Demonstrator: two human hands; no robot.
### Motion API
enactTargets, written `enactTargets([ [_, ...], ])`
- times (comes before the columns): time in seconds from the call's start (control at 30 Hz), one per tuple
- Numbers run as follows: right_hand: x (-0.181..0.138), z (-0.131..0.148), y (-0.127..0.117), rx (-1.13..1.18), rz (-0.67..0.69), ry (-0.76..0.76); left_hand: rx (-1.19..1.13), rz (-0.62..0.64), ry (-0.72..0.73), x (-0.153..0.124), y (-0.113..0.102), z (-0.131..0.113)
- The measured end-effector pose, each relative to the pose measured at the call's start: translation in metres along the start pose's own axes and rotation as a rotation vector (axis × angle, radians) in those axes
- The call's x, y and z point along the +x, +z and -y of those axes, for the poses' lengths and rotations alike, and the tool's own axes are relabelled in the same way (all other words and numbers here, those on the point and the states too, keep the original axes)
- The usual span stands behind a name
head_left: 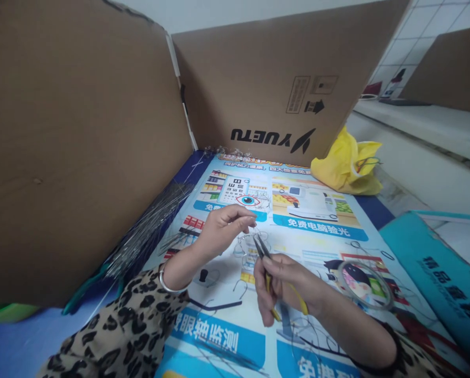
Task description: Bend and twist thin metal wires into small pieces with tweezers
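Observation:
My left hand point(224, 229) is pinched at the fingertips on a thin, bent wire point(257, 231), which trails down towards the pliers. Wrapped round the yellow handles of a pair of pliers point(263, 249) is my right hand point(284, 281). The dark, narrow jaws point up and left, just below my left fingertips. Whether the jaws are clamped on the wire is too fine to make out. Loops of thin wire hang or lie around the jaws, over the printed poster point(317, 227). A dark curved strip point(217, 306) lies below my left hand.
Large cardboard panels point(274, 68) stand at the left and back. A bundle of straight wires point(144, 231) lies along the left panel. At the right are a yellow bag point(343, 165), a roll of clear tape point(388, 294) and a teal box point(439, 278).

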State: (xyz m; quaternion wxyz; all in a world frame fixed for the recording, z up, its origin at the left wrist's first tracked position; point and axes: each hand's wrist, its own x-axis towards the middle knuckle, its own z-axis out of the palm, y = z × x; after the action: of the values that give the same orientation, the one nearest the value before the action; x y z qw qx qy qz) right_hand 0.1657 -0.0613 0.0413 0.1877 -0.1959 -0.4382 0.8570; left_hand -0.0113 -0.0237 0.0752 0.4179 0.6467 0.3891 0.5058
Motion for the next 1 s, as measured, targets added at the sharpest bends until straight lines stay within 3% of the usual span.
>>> enactTargets([
  [0.4, -0.003, 0.0011, -0.001, 0.075, -0.006, 0.045, 0.438, 0.021, 0.362, -0.0051, 0.0041, -0.0052],
  [1.0, -0.0021, 0.0009, -0.0012, 0.1, -0.019, 0.047, 0.518, 0.014, 0.471, -0.0037, 0.004, -0.0039],
])
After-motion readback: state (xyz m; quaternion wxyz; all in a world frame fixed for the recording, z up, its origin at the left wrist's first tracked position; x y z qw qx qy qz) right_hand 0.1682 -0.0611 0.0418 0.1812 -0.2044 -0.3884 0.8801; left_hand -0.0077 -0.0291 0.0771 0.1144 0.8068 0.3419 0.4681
